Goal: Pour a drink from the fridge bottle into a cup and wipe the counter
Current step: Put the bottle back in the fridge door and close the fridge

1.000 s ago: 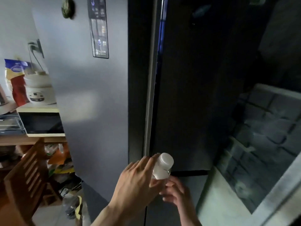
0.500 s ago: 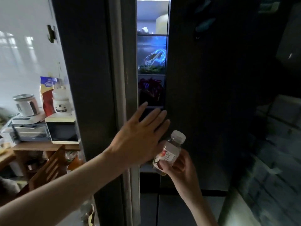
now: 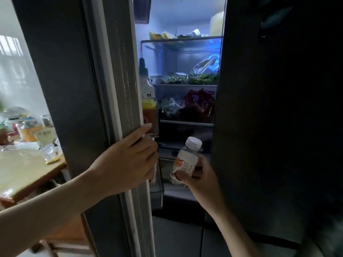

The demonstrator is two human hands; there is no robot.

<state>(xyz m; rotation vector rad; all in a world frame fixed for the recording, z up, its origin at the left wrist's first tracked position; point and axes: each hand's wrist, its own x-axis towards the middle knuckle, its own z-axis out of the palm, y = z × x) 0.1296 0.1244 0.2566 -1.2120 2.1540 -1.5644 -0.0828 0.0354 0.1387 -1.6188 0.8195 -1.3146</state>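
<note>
Beside L grip (image 3: 128,164), curled on fridge door (image 3: 104,108) edge, a sauce bottle (image 3: 149,101) sits in door rack. R grip (image 3: 196,175), lower-right, holds small white-capped drink bottle (image 3: 186,160) w/ cap tilted right, before lit shelves (image 3: 185,86).

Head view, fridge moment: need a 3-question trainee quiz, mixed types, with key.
1. True or false: the small white-capped bottle stands on a fridge shelf.
2. Multiple choice: the left hand is on A) the inner edge of the open left fridge door, B) the bottle's cap, C) the closed right fridge door.
3. Fill in: the tall sauce bottle in the door rack holds a liquid coloured ____.

Key:
1. False; the right hand holds it in front of the open fridge, cap on.
2. A
3. Orange
</note>
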